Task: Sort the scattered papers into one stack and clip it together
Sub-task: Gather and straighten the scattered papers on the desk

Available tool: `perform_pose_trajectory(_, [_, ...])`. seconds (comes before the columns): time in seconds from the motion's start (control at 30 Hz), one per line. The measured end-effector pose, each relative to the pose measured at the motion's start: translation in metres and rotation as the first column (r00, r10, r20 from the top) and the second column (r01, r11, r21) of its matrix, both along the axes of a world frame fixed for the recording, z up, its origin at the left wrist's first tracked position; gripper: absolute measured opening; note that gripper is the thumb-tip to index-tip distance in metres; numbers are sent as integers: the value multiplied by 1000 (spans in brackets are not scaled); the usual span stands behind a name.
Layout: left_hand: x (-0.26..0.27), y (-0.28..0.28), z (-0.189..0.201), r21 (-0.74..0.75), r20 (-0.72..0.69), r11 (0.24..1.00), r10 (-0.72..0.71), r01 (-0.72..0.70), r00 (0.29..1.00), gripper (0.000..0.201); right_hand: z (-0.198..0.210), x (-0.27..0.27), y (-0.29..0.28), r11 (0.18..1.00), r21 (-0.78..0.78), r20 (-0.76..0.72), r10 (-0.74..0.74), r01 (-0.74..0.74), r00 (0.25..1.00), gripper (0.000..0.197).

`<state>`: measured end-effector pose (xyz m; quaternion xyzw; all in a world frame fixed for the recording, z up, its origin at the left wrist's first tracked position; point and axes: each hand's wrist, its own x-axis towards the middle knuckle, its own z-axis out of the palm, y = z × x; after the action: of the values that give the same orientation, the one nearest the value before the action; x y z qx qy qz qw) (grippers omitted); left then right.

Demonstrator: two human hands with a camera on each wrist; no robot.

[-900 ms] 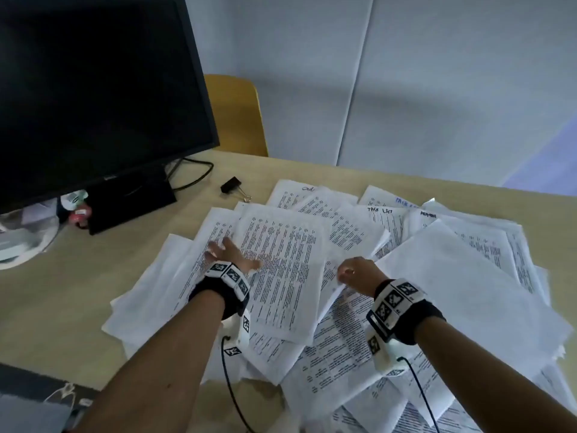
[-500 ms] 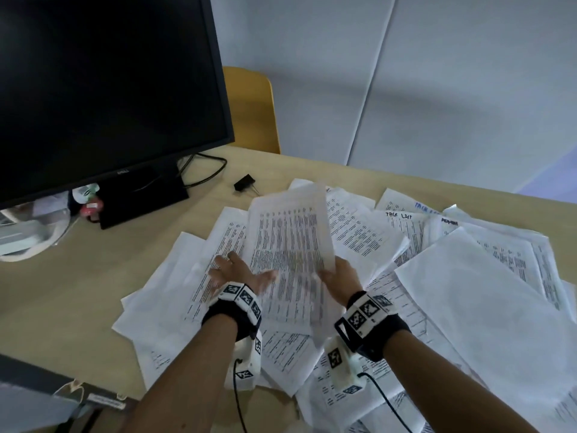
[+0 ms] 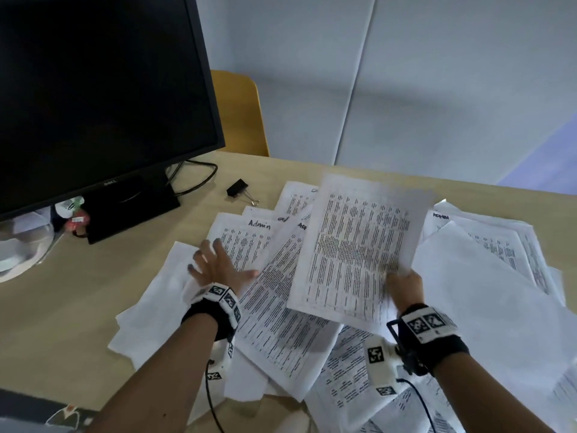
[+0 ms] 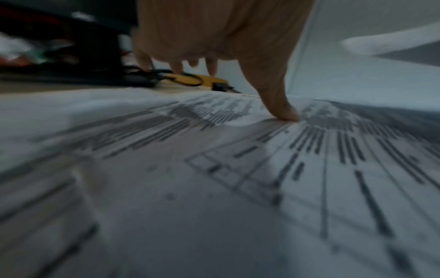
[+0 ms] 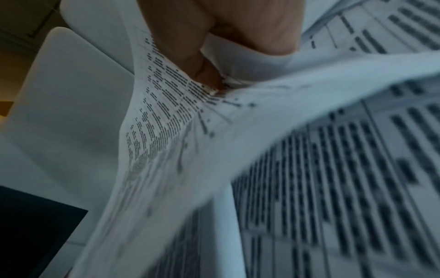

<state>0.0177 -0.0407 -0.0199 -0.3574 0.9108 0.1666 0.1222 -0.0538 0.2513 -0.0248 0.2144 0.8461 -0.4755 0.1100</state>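
Note:
Many printed white papers [image 3: 274,310] lie scattered and overlapping across the wooden desk. My right hand [image 3: 404,287] pinches one printed sheet [image 3: 359,245] by its lower right edge and holds it lifted and tilted above the pile. The right wrist view shows the thumb [image 5: 188,56] pressed against that sheet [image 5: 166,131]. My left hand [image 3: 215,265] lies flat with spread fingers on the papers at the pile's left side. In the left wrist view its thumb [image 4: 278,105] touches a printed page [image 4: 238,169]. A black binder clip [image 3: 239,189] lies on the desk beyond the pile.
A large black monitor [image 3: 93,89] on its stand [image 3: 131,207] fills the left rear, with a cable [image 3: 199,179] behind. A yellow chair back [image 3: 240,114] stands past the desk. Small items [image 3: 71,214] sit under the monitor. Bare desk [image 3: 62,323] shows at the left.
My right hand took hold of one sheet and lifted it up and to the right. My left hand spread flat and shifted slightly left on the pile.

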Motion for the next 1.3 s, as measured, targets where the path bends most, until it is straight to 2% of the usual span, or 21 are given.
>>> perform_pose_trajectory(0.07, [-5,11,-3,5,15,987,-159,159,987,99,-4,8,-9,1000,-14,1,-9,9,1000,11])
perform_pose_trajectory(0.13, [-11,20,-6,93,89,977,-201,193,975,80,-4,15,-16,999,-37,16,-20,21,1000,16])
perform_pose_trajectory(0.2, [-18,23,-7,197,45,959,-215,202,976,58,-5,19,-21,992,-108,30,-56,59,998,17])
perform_pose_trajectory(0.3, [-26,23,2,383,-244,910,-70,163,967,34,-2,26,-28,974,-200,31,-99,103,995,17])
perform_pose_trajectory(0.37, [-29,18,11,485,-359,864,56,135,932,29,3,32,-34,965,-254,0,-71,69,997,17])
perform_pose_trajectory(0.43, [-28,12,19,630,-398,768,193,115,897,25,9,37,-42,942,-334,-18,-13,6,1000,10])
perform_pose_trajectory(0.5, [-23,10,26,759,-347,645,292,84,892,23,13,39,-51,925,-373,-29,68,-74,997,7])
perform_pose_trajectory(0.53, [-21,7,26,787,-313,613,300,69,901,23,12,39,-56,922,-374,-33,91,-97,995,4])
perform_pose_trajectory(0.57, [-19,4,25,790,-288,611,282,60,915,24,13,39,-60,926,-361,-36,100,-106,994,5])
perform_pose_trajectory(0.6, [-20,0,23,774,-265,631,244,55,933,29,11,39,-63,932,-346,-39,96,-104,995,17])
perform_pose_trajectory(0.63, [-20,-7,18,732,-247,680,203,45,948,44,11,40,-66,934,-342,-46,88,-98,995,31])
perform_pose_trajectory(0.67, [-21,-15,12,642,-199,767,163,3,966,62,10,40,-67,936,-342,-60,63,-80,996,44])
perform_pose_trajectory(0.73, [-16,-30,7,399,-82,904,205,-156,975,88,8,42,-67,941,-336,-78,14,-40,997,56])
perform_pose_trajectory(0.77, [-11,-36,6,322,-22,916,260,-240,965,97,5,43,-66,945,-326,-60,-5,-14,998,52])
perform_pose_trajectory(0.83, [0,-44,5,240,59,922,298,-303,953,105,2,47,-65,953,-300,8,-29,30,1000,23])
perform_pose_trajectory(0.9, [5,-50,-4,211,61,938,269,-276,961,97,0,50,-65,955,-289,46,-53,64,998,12])
perform_pose_trajectory(0.97, [4,-54,-15,229,9,950,215,-211,977,77,-1,51,-66,937,-340,28,-79,84,996,10])
perform_pose_trajectory(1.07, [-1,-57,-21,412,-183,906,191,-102,964,42,3,53,-75,908,-415,24,-48,54,999,5])
perform_pose_trajectory(1.13, [-1,-55,-18,499,-277,867,184,-23,943,30,5,56,-83,896,-444,63,6,23,998,3])
perform_pose_trajectory(1.2, [-2,-54,-21,580,-290,814,207,0,934,26,5,58,-93,885,-463,93,90,-37,992,3])
perform_pose_trajectory(1.3, [-3,-54,-20,747,-203,658,363,-95,909,28,8,64,-113,885,-421,25,233,-201,972,22])
